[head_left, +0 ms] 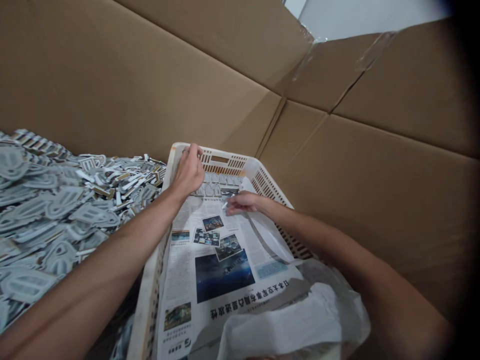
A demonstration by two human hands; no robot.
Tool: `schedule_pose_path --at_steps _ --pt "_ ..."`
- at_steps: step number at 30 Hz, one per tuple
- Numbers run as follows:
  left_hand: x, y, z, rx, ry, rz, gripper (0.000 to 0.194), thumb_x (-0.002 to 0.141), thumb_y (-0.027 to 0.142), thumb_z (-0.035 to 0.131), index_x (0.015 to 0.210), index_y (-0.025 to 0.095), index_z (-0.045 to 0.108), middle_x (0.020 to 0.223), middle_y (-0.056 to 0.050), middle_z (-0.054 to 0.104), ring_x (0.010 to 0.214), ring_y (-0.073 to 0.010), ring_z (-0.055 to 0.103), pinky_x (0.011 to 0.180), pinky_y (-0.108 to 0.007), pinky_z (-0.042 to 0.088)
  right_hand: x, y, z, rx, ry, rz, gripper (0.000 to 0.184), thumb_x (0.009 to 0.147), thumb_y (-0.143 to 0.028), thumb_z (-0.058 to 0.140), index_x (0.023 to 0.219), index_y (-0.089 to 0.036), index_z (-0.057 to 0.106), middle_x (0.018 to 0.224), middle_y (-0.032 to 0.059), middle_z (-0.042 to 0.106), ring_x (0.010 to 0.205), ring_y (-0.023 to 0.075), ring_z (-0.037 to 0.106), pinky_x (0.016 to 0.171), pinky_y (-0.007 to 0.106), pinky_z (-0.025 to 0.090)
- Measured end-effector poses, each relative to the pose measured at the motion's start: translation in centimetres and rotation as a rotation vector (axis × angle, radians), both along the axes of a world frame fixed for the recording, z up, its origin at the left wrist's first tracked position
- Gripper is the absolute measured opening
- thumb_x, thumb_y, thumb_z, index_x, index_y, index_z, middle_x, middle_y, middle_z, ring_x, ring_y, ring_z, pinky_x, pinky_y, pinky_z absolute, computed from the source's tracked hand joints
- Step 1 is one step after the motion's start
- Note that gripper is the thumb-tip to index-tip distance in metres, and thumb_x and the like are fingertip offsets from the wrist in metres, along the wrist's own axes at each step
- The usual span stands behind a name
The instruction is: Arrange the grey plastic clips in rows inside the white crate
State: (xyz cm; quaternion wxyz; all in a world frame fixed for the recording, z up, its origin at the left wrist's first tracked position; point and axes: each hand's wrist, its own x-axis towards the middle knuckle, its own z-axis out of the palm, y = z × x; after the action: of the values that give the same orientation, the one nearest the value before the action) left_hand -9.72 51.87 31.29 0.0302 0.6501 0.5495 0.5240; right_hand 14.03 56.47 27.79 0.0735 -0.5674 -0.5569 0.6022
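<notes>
Grip, right hand (pixel 245 201), centre of the frame: fingers drawn together in a near-closed pinch on a small, pale, slender piece (pixel 225 204), its end jutting out to the left, above the printed paper; its full shape is hidden from where I stand.

Grip, left hand (pixel 190 172), just left of centre: fingers curled in at the upper-left corner of the basket; whether they clasp the rim or some small thing, I cannot tell.

One white plastic basket (pixel 141 305), rectangular with slotted walls, running from the centre to the lower edge of the frame.

Flat grey-and-white parts (pixel 221 179), set in rows at the basket's upper end, beside both hands.

One printed newspaper sheet (pixel 245 235), with colour photographs, spread inside the basket below the rows.

Thin white sheeting (pixel 288 315), crumpled and partly see-through, lower right of centre, over part of the newspaper.

One heap of loose grey-and-white parts (pixel 63 210), left side of the frame.

Brown cardboard walls (pixel 390 165), behind and to the right, with clear tape (pixel 375 50) at upper right.
</notes>
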Motion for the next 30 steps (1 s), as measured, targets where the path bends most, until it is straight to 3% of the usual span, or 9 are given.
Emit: schedule_pose_path --at_steps 3,6,8,9,11,13,17,22,30 --pt "-0.1 0.1 -0.1 0.010 -0.025 0.013 0.020 0.090 0.008 0.035 0.100 0.024 0.042 0.113 -0.014 0.060 0.111 -0.0273 0.057 0.105 -0.046 0.048 1.6 0.0 0.1 0.005 -0.443 0.247 0.026 0.083 -0.032 0.083 0.082 -0.012 0.066 0.074 0.0078 0.072 0.069 0.0181 0.071 0.066 0.030 0.061" --pt "-0.1 0.1 -0.1 -0.003 -0.046 0.020 0.017 0.092 0.012 0.036 0.101 0.024 0.044 0.112 -0.015 0.060 0.110 -0.0286 0.058 0.103 -0.047 0.048 2.1 0.4 0.3 0.551 -0.767 0.473 0.020 0.073 -0.024 0.085 0.083 -0.013 0.070 0.084 0.0081 0.073 0.080 0.0238 0.071 0.074 0.033 0.057" --pt "0.0 0.0 -0.1 -0.015 -0.058 0.020 0.017 0.093 0.013 0.036 0.103 0.023 0.045 0.112 -0.015 0.060 0.109 -0.0296 0.059 0.102 -0.048 0.049 2.1 0.7 0.2 0.906 -0.803 0.560 0.034 0.067 -0.017 0.084 0.098 -0.013 0.072 0.107 0.0118 0.073 0.097 0.0277 0.069 0.082 0.032 0.054" --pt "0.0 0.0 -0.1 -0.018 -0.063 0.021 0.018 0.092 0.013 0.036 0.104 0.022 0.046 0.112 -0.016 0.060 0.109 -0.0299 0.059 0.101 -0.048 0.049 2.1 0.8 0.1 0.982 -0.793 0.606 0.044 0.065 -0.015 0.085 0.107 -0.013 0.071 0.117 0.0134 0.071 0.103 0.0285 0.067 0.084 0.031 0.053" --pt "0.0 -0.1 -0.1 -0.022 -0.065 0.021 0.020 0.092 0.012 0.037 0.106 0.022 0.047 0.112 -0.015 0.060 0.108 -0.0296 0.060 0.102 -0.048 0.049 2.1 1.2 -0.3 0.979 -0.748 0.709 0.056 0.061 -0.013 0.086 0.115 -0.013 0.069 0.122 0.0134 0.069 0.103 0.0269 0.064 0.083 0.030 0.052" --pt "0.1 -0.2 -0.1 -0.029 -0.059 0.027 0.022 0.091 0.011 0.036 0.106 0.022 0.047 0.112 -0.014 0.061 0.108 -0.0278 0.060 0.103 -0.047 0.049 2.1 1.7 -0.7 0.915 -0.727 0.750 0.049 0.063 -0.013 0.085 0.110 -0.015 0.070 0.110 0.0097 0.072 0.092 0.0233 0.064 0.079 0.029 0.050" --pt "0.1 -0.2 0.0 -0.052 -0.047 0.039 0.024 0.090 0.007 0.036 0.106 0.022 0.046 0.114 -0.014 0.061 0.107 -0.0260 0.060 0.105 -0.045 0.049 2.0 2.6 -1.3 0.846 -0.770 0.518 0.027 0.074 -0.023 0.081 0.099 -0.016 0.073 0.094 0.0064 0.074 0.082 0.0212 0.064 0.074 0.027 0.048" --pt "0.1 -0.2 0.0 -0.043 -0.077 0.088 0.023 0.089 0.007 0.038 0.104 0.022 0.045 0.108 -0.013 0.059 0.105 -0.0282 0.060 0.100 -0.046 0.050 2.3 4.0 -1.8 0.742 -0.776 0.263 0.028 0.083 -0.038 0.077 0.096 -0.013 0.074 0.079 0.0063 0.074 0.069 0.0202 0.067 0.059 0.025 0.045" --pt "0.1 0.1 -0.3 -0.005 -0.048 0.113 0.021 0.088 0.007 0.038 0.101 0.023 0.042 0.103 -0.011 0.058 0.101 -0.0267 0.060 0.095 -0.045 0.051 1.3 6.5 -4.1 0.685 -0.630 0.075 0.035 0.081 -0.024 0.081 0.113 -0.015 0.069 0.072 -0.0010 0.073 0.058 0.0113 0.063 0.052 0.018 0.039"
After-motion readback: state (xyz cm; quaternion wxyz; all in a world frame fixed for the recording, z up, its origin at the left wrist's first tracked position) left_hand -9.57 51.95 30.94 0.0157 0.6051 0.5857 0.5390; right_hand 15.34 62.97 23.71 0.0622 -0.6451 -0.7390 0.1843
